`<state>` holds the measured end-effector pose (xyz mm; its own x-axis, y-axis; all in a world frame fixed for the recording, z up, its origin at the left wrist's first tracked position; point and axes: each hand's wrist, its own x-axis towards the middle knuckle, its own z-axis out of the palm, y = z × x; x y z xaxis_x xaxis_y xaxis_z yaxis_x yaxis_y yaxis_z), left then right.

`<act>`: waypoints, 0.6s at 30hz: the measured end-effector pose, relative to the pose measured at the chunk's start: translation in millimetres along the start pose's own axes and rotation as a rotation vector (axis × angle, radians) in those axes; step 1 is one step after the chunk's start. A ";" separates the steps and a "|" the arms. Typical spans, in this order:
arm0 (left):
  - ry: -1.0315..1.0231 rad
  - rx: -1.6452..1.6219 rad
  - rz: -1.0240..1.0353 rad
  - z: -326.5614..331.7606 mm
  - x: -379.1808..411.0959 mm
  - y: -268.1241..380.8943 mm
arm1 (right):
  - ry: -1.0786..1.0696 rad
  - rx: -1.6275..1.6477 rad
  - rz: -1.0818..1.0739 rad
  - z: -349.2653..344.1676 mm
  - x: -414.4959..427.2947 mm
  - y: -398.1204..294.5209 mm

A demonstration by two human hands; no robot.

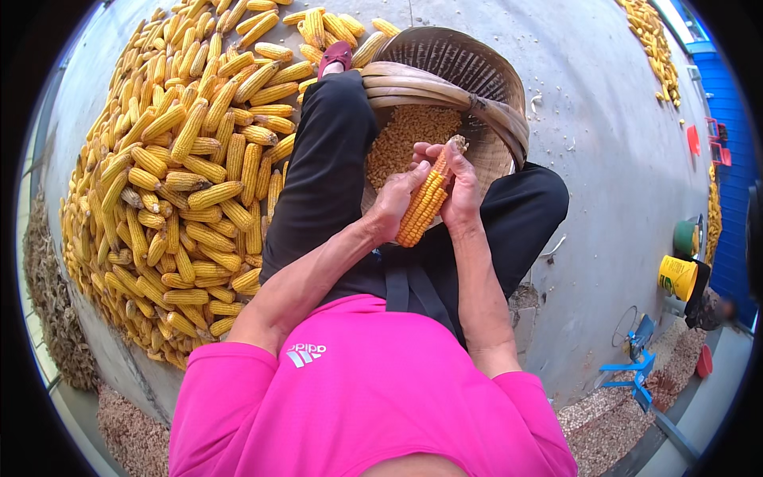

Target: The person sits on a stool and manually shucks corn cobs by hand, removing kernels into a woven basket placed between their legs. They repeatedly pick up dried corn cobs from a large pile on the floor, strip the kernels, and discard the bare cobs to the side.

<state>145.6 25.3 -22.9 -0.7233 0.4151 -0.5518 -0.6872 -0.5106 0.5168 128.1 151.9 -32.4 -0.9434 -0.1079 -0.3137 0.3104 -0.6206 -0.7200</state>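
Note:
Between my two hands is a partly shelled corn cob (422, 206), tilted, its stalk end pointing up and away from me. Bare orange cob shows on its upper part, while yellow kernels cover the lower part. My left hand (393, 201) grips the cob's left side, thumb pressed along it. On the other side, my right hand (463, 189) wraps around it, with the thumb near the stalk end. Under and beyond the hands, between my legs, stands a woven bamboo basket (498, 65) with a thick bent handle (429, 89). Loose corn kernels (411, 128) lie inside it.
A large heap of corn cobs (179, 197) spreads over the concrete floor (602, 179) on my left. More cobs (653, 50) lie at the far right. Along the right side are a yellow bucket (678, 278), a green container (685, 237) and a blue frame-like object (632, 372).

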 end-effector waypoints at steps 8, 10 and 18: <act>-0.006 -0.076 -0.076 3.1 0.5 4.2 | 0.000 0.002 -0.013 6.4 -4.1 -4.7; -0.054 -0.039 0.004 9.0 -3.4 7.7 | 0.034 -0.028 -0.036 0.0 -0.4 -1.0; -0.025 0.480 0.388 2.0 9.2 0.7 | 0.168 -0.130 -0.080 12.5 -2.5 3.1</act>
<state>138.3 30.4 -26.3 -0.9242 0.2872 -0.2518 -0.3228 -0.2348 0.9169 130.0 140.5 -26.1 -0.9363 0.0755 -0.3429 0.2577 -0.5156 -0.8172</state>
